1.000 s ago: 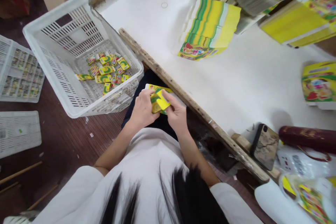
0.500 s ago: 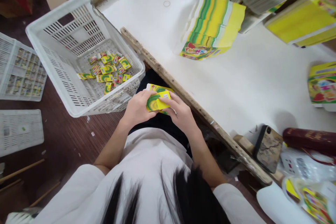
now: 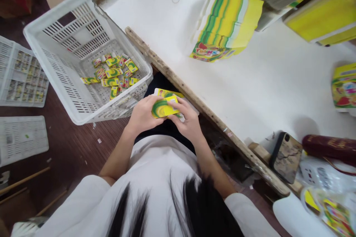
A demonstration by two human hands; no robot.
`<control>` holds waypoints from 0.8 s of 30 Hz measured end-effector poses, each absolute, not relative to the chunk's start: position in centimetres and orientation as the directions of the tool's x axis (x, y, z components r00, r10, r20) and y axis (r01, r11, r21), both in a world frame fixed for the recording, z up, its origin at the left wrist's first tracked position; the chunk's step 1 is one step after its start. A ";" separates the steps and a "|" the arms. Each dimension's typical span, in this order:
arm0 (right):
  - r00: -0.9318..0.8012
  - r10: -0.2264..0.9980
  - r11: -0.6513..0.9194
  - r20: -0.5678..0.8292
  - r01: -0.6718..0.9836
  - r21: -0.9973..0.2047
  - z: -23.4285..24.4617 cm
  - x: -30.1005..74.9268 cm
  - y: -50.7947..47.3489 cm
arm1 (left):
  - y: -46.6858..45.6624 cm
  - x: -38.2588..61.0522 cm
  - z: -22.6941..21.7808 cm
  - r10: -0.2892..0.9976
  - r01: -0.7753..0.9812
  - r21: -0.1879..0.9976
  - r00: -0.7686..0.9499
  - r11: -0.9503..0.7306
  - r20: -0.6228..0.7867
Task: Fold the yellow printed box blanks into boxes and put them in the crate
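Observation:
Over my lap, both hands grip one small yellow and green cardboard box [image 3: 163, 107]. My left hand [image 3: 144, 113] is closed on its left side. The fingers and thumb of my right hand [image 3: 187, 117] pinch its right end, by a white label patch. Behind the box, partly hidden, lie more yellow printed cartons [image 3: 167, 93] that look flat. To the left, a white plastic basket [image 3: 52, 64] holds several small folded boxes [image 3: 112, 73] in the same colours.
A white table [image 3: 222, 92] with a worn wooden edge [image 3: 178, 77] runs along my right. On it are a stack of printed cartons [image 3: 222, 26], a phone [image 3: 286, 157] and a dark red bottle [image 3: 328, 147]. More white baskets [image 3: 22, 137] stand on the floor at left.
The box has turned slightly between my hands, and more of its green swirl shows. My right fingers have shifted a little along its end. The view has moved slightly.

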State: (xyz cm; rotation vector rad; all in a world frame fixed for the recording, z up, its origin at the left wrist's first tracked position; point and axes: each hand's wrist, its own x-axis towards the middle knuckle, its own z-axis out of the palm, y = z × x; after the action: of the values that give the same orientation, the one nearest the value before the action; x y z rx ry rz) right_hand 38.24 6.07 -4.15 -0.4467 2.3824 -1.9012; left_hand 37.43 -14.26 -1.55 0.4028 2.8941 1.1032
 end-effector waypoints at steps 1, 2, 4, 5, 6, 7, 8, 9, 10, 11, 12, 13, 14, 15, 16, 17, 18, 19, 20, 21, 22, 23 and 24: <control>-0.962 -0.239 0.159 0.132 -0.173 -0.972 -4.2 38.4 6.1 | -15.0 37.2 -1.4 0.169 0.206 0.659 -0.978 0.723 0.120; -0.969 -0.206 0.141 0.134 -0.165 -0.976 -4.3 38.4 6.4 | -15.8 36.9 -1.2 0.050 0.165 0.652 -0.980 0.740 0.191; -0.981 -0.122 0.221 0.148 -0.172 -0.960 -4.5 38.4 7.3 | -17.2 36.4 -0.9 -0.228 0.055 0.624 -0.903 0.780 0.363; -0.983 -0.099 0.312 0.157 -0.180 -0.933 -4.7 38.3 7.8 | -17.5 36.2 -0.9 -0.314 0.015 0.614 -0.849 0.789 0.425; -0.982 -0.103 0.413 0.160 -0.188 -0.891 -5.0 38.2 8.1 | -17.6 36.0 -1.1 -0.334 0.010 0.606 -0.828 0.795 0.451; -0.980 -0.134 0.504 0.145 -0.194 -0.841 -5.3 38.2 8.3 | -17.2 36.0 -1.4 -0.286 0.042 0.598 -0.850 0.800 0.443; -0.977 -0.180 0.576 0.115 -0.199 -0.793 -5.8 38.2 8.3 | -16.6 36.1 -1.8 -0.187 0.097 0.588 -0.896 0.803 0.404; -0.972 -0.222 0.626 0.078 -0.203 -0.753 -6.2 38.2 8.0 | -15.7 36.2 -2.4 -0.056 0.158 0.579 -0.941 0.800 0.334; -0.967 -0.249 0.661 0.048 -0.206 -0.722 -6.7 38.4 7.7 | -14.8 36.4 -3.1 0.075 0.206 0.568 -0.966 0.797 0.246; -0.965 -0.260 0.685 0.033 -0.208 -0.699 -7.1 38.6 7.3 | -13.9 36.6 -3.8 0.164 0.219 0.558 -0.975 0.801 0.148; -0.965 -0.260 0.700 0.032 -0.211 -0.682 -7.5 38.9 6.9 | -13.2 36.8 -4.5 0.216 0.211 0.547 -0.975 0.810 0.057; -0.966 -0.256 0.707 0.043 -0.217 -0.673 -7.7 39.1 6.6 | -12.7 37.0 -5.1 0.236 0.191 0.538 -0.972 0.821 -0.016; -0.965 -0.255 0.707 0.060 -0.229 -0.669 -7.9 39.4 6.4 | -12.5 37.1 -5.6 0.239 0.170 0.532 -0.969 0.830 -0.063; -0.962 -0.262 0.699 0.075 -0.243 -0.672 -7.9 39.5 6.3 | -12.5 37.1 -5.9 0.239 0.160 0.533 -0.967 0.831 -0.083; -0.959 -0.271 0.687 0.086 -0.255 -0.680 -7.9 39.7 6.4 | -12.6 37.1 -6.2 0.243 0.161 0.539 -0.967 0.826 -0.082; -0.957 -0.274 0.677 0.093 -0.260 -0.689 -7.8 39.8 6.5 | -12.9 37.0 -6.3 0.250 0.172 0.549 -0.966 0.818 -0.071; -0.959 -0.266 0.674 0.096 -0.256 -0.693 -7.8 39.8 6.6 | -13.2 36.9 -6.4 0.260 0.185 0.558 -0.964 0.809 -0.057; -0.964 -0.247 0.679 0.098 -0.245 -0.692 -7.7 39.8 6.7 | -13.4 36.8 -6.4 0.268 0.195 0.565 -0.962 0.801 -0.047; -0.970 -0.224 0.692 0.099 -0.230 -0.684 -7.7 39.8 6.7 | -13.6 36.7 -6.4 0.273 0.201 0.569 -0.961 0.798 -0.043; -0.974 -0.203 0.707 0.100 -0.216 -0.673 -7.8 39.8 6.6 | -13.7 36.7 -6.4 0.276 0.204 0.570 -0.960 0.796 -0.042; -0.977 -0.189 0.719 0.100 -0.207 -0.663 -7.9 39.9 6.5 | -13.8 36.7 -6.3 0.278 0.206 0.571 -0.960 0.795 -0.042; -0.978 -0.185 0.725 0.099 -0.204 -0.658 -8.0 39.9 6.4 | -13.7 36.7 -6.3 0.282 0.210 0.571 -0.959 0.794 -0.040; -0.978 -0.187 0.724 0.097 -0.204 -0.660 -8.1 39.9 6.2 | -13.7 36.7 -6.3 0.286 0.214 0.571 -0.958 0.792 -0.037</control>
State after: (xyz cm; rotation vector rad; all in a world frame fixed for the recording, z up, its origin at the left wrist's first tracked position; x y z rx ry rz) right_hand 39.94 6.22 -8.08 -0.3330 2.9384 -1.1289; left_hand 36.72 -13.69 -6.30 0.4004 2.8580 0.8892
